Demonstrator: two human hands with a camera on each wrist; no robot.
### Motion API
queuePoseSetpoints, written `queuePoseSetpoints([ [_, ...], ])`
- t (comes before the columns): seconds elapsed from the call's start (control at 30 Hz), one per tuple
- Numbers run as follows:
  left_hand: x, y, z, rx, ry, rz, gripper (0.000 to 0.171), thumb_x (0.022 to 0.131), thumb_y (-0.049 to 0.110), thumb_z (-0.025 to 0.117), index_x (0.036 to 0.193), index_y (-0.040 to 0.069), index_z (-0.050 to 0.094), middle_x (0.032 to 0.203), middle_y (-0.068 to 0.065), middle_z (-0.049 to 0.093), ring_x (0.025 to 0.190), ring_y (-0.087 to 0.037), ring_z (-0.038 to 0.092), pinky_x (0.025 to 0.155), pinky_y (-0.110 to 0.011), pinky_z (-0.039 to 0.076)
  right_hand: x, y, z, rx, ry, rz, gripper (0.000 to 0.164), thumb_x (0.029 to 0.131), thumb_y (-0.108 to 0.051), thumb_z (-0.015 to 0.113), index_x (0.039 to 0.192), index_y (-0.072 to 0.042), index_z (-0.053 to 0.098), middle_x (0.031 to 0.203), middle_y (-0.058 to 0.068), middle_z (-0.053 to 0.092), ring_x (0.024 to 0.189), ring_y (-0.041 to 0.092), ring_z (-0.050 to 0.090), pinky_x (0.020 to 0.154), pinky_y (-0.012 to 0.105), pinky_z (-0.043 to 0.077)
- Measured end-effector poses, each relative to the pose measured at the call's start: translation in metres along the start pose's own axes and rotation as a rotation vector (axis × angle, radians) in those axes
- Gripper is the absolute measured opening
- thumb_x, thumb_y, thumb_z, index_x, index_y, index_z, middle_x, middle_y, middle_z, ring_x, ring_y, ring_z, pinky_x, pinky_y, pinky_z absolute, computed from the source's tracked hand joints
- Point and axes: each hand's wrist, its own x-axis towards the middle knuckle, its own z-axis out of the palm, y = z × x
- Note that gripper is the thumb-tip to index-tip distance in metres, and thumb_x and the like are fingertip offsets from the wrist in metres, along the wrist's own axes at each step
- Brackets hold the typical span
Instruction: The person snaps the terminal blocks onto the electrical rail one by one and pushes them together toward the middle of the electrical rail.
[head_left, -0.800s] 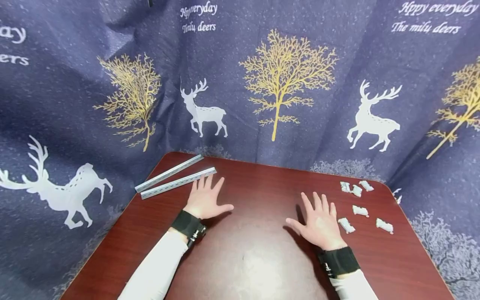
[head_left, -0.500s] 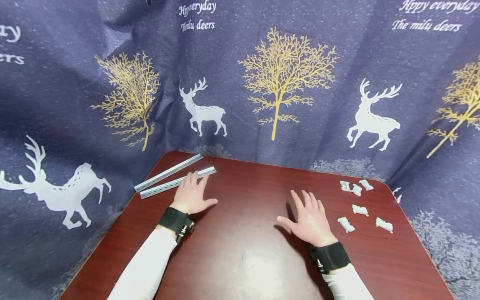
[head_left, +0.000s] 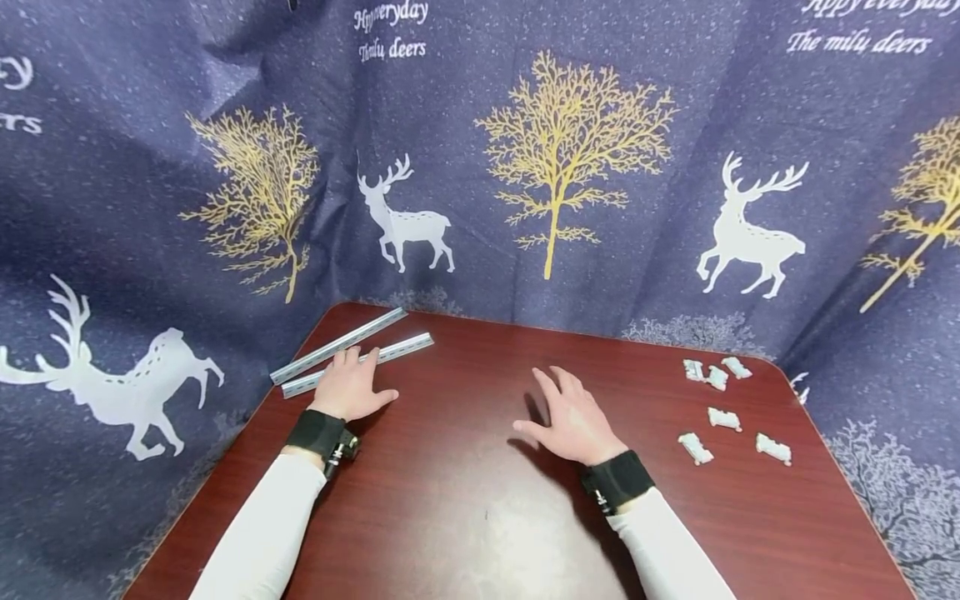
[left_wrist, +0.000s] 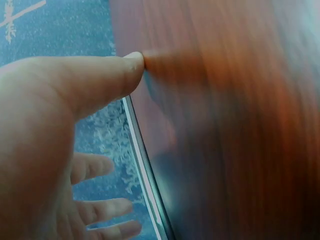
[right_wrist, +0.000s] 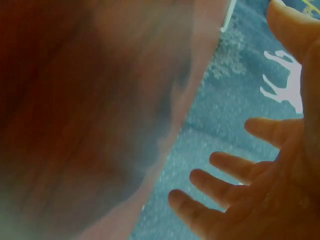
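Note:
Two slotted metal rails lie at the table's left: a far rail [head_left: 337, 345] and a near rail [head_left: 408, 347]. My left hand [head_left: 347, 387] is over the near rail and hides its middle; the fingers are spread and grip nothing. Whether they touch the rail I cannot tell. In the left wrist view, part of a rail [left_wrist: 145, 170] runs beyond the thumb. My right hand [head_left: 576, 422] hovers above the middle of the table with relaxed fingers, holding nothing. Several small white plastic pieces lie on the right, among them a near one [head_left: 696, 448].
The reddish-brown table [head_left: 480, 467] has rounded far corners. A blue curtain [head_left: 465, 125] printed with deer and trees hangs close behind it and along both sides. More white pieces [head_left: 723, 418] are scattered near the right edge.
My left hand has moved left along the near rail, away from its right end. My right hand has moved left, away from the white pieces. Rails and pieces have stayed in place.

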Motion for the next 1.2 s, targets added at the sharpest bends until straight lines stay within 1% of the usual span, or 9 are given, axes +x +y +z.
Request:
queuePoseSetpoints([
  [0.17,-0.002,-0.01,-0.001,-0.025,-0.01,-0.01,0.097,0.094,0.052,0.084,0.161,-0.009,0.048,0.155,-0.042,0.046,0.141,-0.06,0.043,0.113,-0.072,0.042,0.019,-0.01,0.011,0.011,-0.081,0.004,0.107,0.092,-0.071,0.079,0.17,-0.008,0.043,0.164,0.032,0.045,0.145,0.053,0.052,0.113,0.065,0.048],
  [0.27,-0.004,-0.014,-0.003,-0.024,0.0,-0.006,0.096,0.093,0.052,0.085,0.159,-0.009,0.05,0.152,-0.042,0.047,0.139,-0.059,0.045,0.111,-0.072,0.045,0.03,-0.019,0.016,0.029,-0.12,0.007,0.107,0.092,-0.07,0.08,0.171,-0.009,0.042,0.166,0.03,0.043,0.147,0.05,0.051,0.113,0.063,0.05],
  [0.43,-0.004,-0.024,-0.005,-0.003,-0.012,0.0,0.096,0.093,0.055,0.083,0.158,-0.008,0.052,0.151,-0.041,0.049,0.14,-0.059,0.044,0.111,-0.072,0.045,0.046,-0.035,0.02,0.043,-0.174,0.003,0.102,0.093,-0.065,0.082,0.17,-0.009,0.043,0.166,0.028,0.042,0.147,0.048,0.05,0.104,0.062,0.057],
  [0.57,-0.001,-0.031,-0.008,0.012,-0.017,0.016,0.095,0.092,0.055,0.084,0.157,-0.007,0.054,0.144,-0.038,0.053,0.135,-0.056,0.046,0.105,-0.07,0.049,0.057,-0.045,0.024,0.041,-0.229,-0.012,0.102,0.096,-0.064,0.08,0.172,-0.012,0.039,0.167,0.026,0.039,0.145,0.046,0.052,0.097,0.058,0.06],
  [0.67,0.002,-0.036,-0.008,0.02,-0.012,0.025,0.093,0.091,0.053,0.085,0.154,-0.008,0.056,0.138,-0.035,0.056,0.128,-0.052,0.049,0.099,-0.068,0.053,0.064,-0.052,0.025,0.055,-0.263,-0.025,0.102,0.097,-0.062,0.08,0.174,-0.013,0.036,0.168,0.025,0.038,0.144,0.045,0.054,0.096,0.056,0.061],
  [0.73,0.004,-0.04,-0.007,0.019,-0.013,0.027,0.091,0.091,0.053,0.085,0.153,-0.008,0.057,0.137,-0.034,0.057,0.126,-0.05,0.049,0.096,-0.067,0.054,0.068,-0.057,0.024,0.051,-0.277,-0.037,0.101,0.098,-0.061,0.08,0.173,-0.011,0.036,0.168,0.025,0.038,0.143,0.046,0.055,0.095,0.056,0.061],
  [0.83,0.008,-0.047,-0.005,0.015,-0.015,0.034,0.09,0.091,0.052,0.085,0.152,-0.009,0.058,0.134,-0.032,0.057,0.122,-0.047,0.05,0.095,-0.065,0.054,0.073,-0.062,0.026,0.006,-0.292,-0.064,0.099,0.099,-0.061,0.079,0.173,-0.01,0.037,0.166,0.026,0.04,0.141,0.045,0.057,0.093,0.055,0.062],
  [0.93,0.012,-0.052,-0.005,0.012,-0.016,0.047,0.086,0.091,0.051,0.085,0.149,-0.009,0.061,0.13,-0.031,0.058,0.118,-0.046,0.05,0.096,-0.064,0.052,0.078,-0.066,0.028,-0.021,-0.3,-0.091,0.098,0.099,-0.061,0.079,0.172,-0.009,0.038,0.165,0.028,0.042,0.139,0.046,0.059,0.092,0.054,0.063],
  [1.2,0.016,-0.059,-0.004,-0.022,-0.029,0.058,0.081,0.091,0.053,0.085,0.144,-0.006,0.066,0.124,-0.025,0.058,0.114,-0.041,0.049,0.092,-0.06,0.052,0.094,-0.07,0.039,-0.076,-0.324,-0.112,0.1,0.097,-0.065,0.078,0.172,-0.012,0.039,0.163,0.023,0.047,0.138,0.041,0.061,0.102,0.056,0.059],
])
